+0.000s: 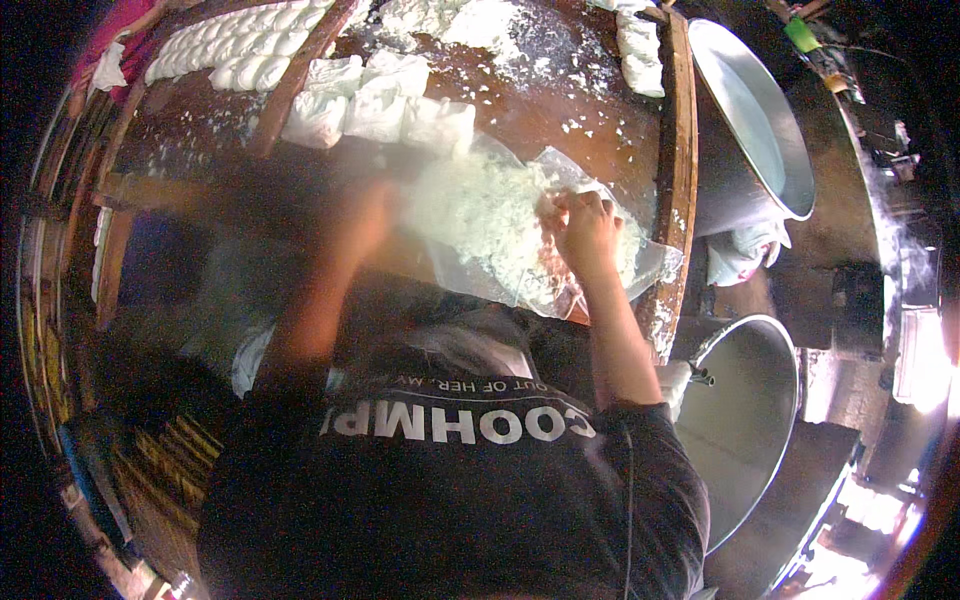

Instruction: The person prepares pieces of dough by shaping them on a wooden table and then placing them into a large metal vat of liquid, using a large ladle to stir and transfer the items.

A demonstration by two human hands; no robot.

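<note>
I saw the fingers of the right hand point(588, 230) bent and close together, up against the right part of a clear plastic bag point(655, 265). I could not tell if they pinched it. The left hand point(370, 215) was a blur by the bag's left end, so I could not tell if its fingers were apart or together. A big heap of white crumbs point(480, 220) spread along the bag between the hands. I could see the bag lying on a brown table point(625, 150), near the wood bar point(676, 140) on the right. Just past the left hand sat some plump white packs point(365, 105), and more white packs stood in rows far left. Off to the right I saw two big metal tubs point(740, 430), one near and one far.
</note>
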